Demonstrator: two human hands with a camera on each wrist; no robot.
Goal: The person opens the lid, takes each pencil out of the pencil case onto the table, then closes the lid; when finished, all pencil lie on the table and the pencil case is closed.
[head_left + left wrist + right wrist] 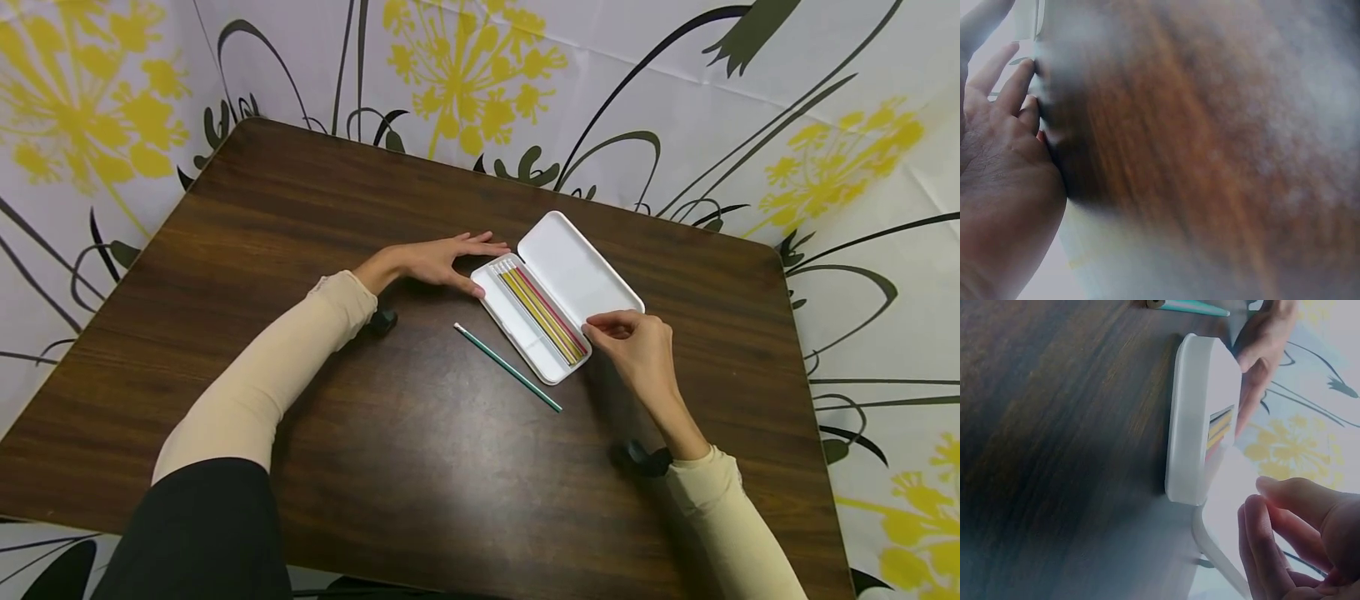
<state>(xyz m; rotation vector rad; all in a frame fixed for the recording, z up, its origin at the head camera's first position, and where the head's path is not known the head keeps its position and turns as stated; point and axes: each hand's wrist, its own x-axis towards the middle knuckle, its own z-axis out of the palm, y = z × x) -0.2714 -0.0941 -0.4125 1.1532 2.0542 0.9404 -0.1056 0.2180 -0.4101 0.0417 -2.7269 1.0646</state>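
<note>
A white pencil case [551, 367] lies unfolded on the table, its lid [576, 258] laid back on the far right side. Inside is a row of several pencils [542, 312], yellow, red and dark. My left hand [438, 260] spreads at the case's far left end, its thumb at the rim and its fingers straight. By the near right end is my right hand [639, 346], fingers loosely bent; the right wrist view shows nothing between thumb and fingertips. A green pencil [507, 367] with a white eraser lies on the table in front of the case.
The dark wooden table [360, 467] stands against a white curtain [300, 50] printed with yellow flowers and dark stems. A dark strap with a small device [645, 458] sits at the right wrist, low over the tabletop.
</note>
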